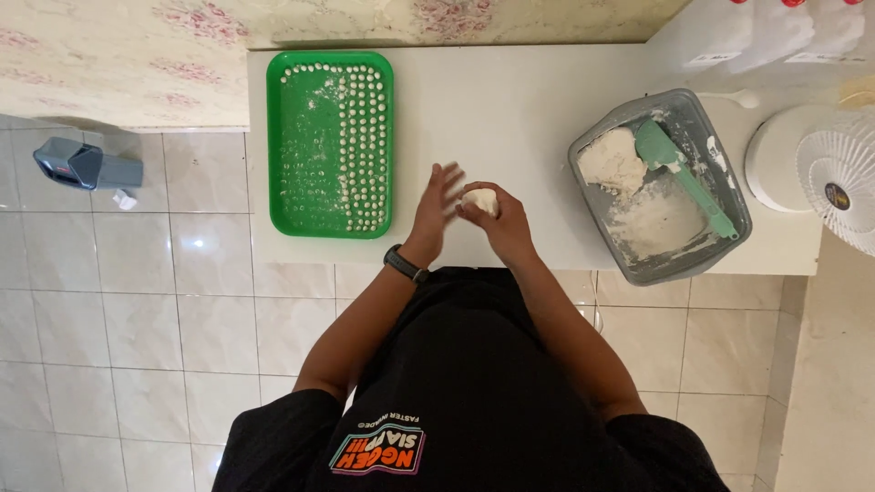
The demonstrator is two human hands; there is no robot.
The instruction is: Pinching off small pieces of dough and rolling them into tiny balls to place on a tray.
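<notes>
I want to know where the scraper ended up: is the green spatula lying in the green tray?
No, the green spatula lies in the grey tub of dough at right, while the green tray holds only rows of small white balls.

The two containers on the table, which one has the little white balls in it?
The green tray, left of the hands, holds rows of small white balls. The grey tub on the right holds dough and a green spatula.
</notes>
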